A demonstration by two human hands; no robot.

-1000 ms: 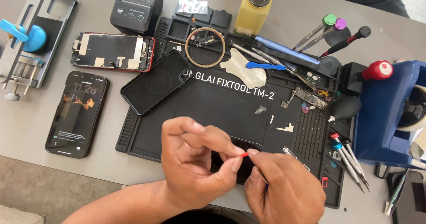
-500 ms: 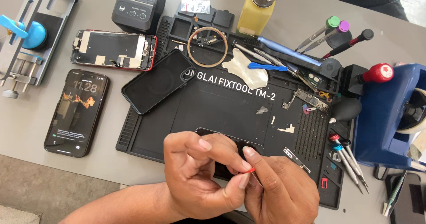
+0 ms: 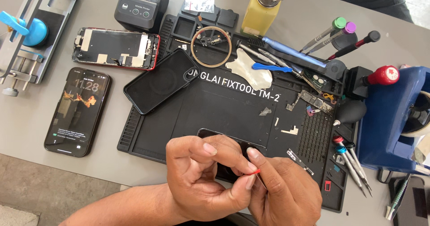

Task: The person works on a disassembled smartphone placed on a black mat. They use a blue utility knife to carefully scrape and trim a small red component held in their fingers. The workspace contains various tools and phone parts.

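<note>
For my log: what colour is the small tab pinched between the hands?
Red tab, clearest in the head view.

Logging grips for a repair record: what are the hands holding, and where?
Left hand pinches a tiny red tab by one end; right hand steadies a flat black part.

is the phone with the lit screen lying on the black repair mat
No, the phone with the lit screen lies on the bare grey table, left of the black repair mat and apart from it.

hands (image 3: 242,181) hide dark part (image 3: 210,134) (mostly), red tab (image 3: 253,172) tiny
</note>
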